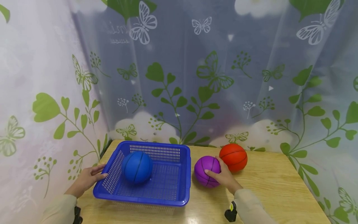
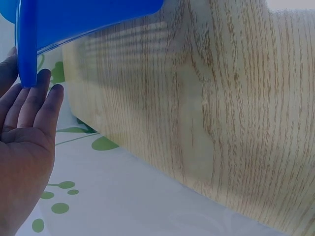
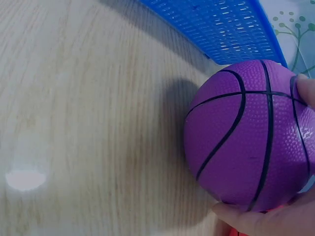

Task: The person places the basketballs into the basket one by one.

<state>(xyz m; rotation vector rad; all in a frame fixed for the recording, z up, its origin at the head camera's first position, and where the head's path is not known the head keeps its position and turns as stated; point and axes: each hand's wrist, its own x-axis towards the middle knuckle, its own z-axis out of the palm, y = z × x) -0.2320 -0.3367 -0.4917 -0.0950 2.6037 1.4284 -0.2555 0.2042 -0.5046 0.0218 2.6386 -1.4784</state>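
Already my right hand (image 1: 223, 178) has its grip curled around the purple ball (image 1: 206, 171); pebbled, probably light and squashy, best cupped wide.

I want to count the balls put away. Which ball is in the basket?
The blue ball lies inside the blue basket. The purple ball and orange ball sit outside on the table.

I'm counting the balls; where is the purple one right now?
In the head view the purple ball sits on the table, gripped by the right hand, between the basket and the orange ball.
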